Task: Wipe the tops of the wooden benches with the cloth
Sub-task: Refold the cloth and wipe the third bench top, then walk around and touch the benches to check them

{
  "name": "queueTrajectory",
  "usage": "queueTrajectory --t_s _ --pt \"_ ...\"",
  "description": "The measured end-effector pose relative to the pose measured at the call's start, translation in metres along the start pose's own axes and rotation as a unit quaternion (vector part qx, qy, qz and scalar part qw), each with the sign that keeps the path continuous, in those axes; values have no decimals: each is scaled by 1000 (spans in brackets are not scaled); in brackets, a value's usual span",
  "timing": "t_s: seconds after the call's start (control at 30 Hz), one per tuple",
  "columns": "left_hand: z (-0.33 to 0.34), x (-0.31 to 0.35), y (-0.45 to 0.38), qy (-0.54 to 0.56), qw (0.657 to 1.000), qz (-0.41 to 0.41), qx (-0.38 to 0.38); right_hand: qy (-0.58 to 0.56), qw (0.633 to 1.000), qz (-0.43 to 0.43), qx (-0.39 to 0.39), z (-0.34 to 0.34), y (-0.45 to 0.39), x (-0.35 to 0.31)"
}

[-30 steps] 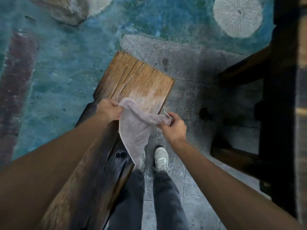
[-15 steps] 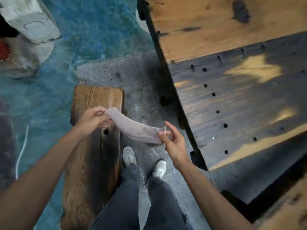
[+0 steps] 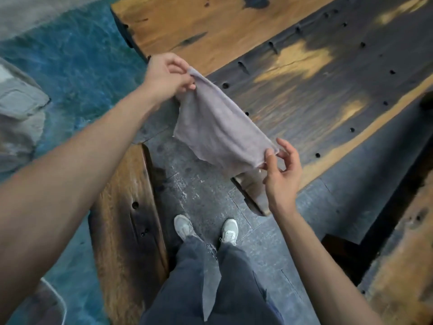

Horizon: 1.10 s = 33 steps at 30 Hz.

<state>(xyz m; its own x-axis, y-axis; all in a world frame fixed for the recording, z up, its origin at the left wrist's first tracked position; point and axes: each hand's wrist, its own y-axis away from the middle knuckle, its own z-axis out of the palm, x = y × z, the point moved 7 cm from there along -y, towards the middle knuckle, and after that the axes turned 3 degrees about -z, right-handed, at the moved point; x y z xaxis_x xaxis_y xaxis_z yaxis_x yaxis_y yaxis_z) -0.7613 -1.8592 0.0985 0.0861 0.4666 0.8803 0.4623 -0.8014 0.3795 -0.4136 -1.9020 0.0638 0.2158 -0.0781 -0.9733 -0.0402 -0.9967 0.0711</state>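
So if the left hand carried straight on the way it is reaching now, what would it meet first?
Probably the big dark-and-orange wooden slab top: the left hand, pinching a corner of the pale grey cloth, sits at the slab's near edge. Height above it is unclear.

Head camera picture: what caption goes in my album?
Both hands, left hand and right hand, stretch a cloth above a wooden bench.
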Motion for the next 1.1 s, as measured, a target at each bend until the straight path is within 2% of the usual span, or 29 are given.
queueTrajectory --t_s 0.13,0.23,0.33,0.4,0.47,0.5,0.57,0.67,0.7,0.77,0.83,0.9,0.97,1.1 --pt "80 24 -50 -95 995 4 12 14 999 21 24 -27 -51 21" --pt "134 17 -66 -197 980 18 -30 25 992 125 14 -41 -84 63" --pt "160 -16 -62 -256 964 -14 -76 39 975 218 -14 -58 -97 100" --pt "148 -46 -40 -263 964 10 -36 77 975 207 -36 -72 -94 110" --pt "115 -84 -6 -278 960 32 24 130 978 154 -56 -86 -81 111" --pt "91 -114 16 -291 956 16 45 149 979 120 -67 -92 -71 110" --pt "35 -186 72 -348 934 -53 62 177 979 65 -78 -102 -51 110" --pt "-62 -312 174 -434 860 -266 48 178 977 59 -100 -105 -30 113" --pt "-94 -345 213 -426 833 -348 53 198 972 52 -117 -103 -21 113" --pt "-138 -387 268 -385 812 -434 70 248 957 37 -144 -102 -16 113" --pt "-167 -412 315 -354 815 -449 93 278 947 25 -158 -103 10 116" --pt "-178 -424 350 -330 838 -415 129 316 935 23 -157 -109 55 123" --pt "-171 -424 368 -330 872 -333 143 348 926 30 -146 -118 108 137" --pt "-133 -400 386 -317 933 -152 79 375 896 135 -195 -124 224 181"
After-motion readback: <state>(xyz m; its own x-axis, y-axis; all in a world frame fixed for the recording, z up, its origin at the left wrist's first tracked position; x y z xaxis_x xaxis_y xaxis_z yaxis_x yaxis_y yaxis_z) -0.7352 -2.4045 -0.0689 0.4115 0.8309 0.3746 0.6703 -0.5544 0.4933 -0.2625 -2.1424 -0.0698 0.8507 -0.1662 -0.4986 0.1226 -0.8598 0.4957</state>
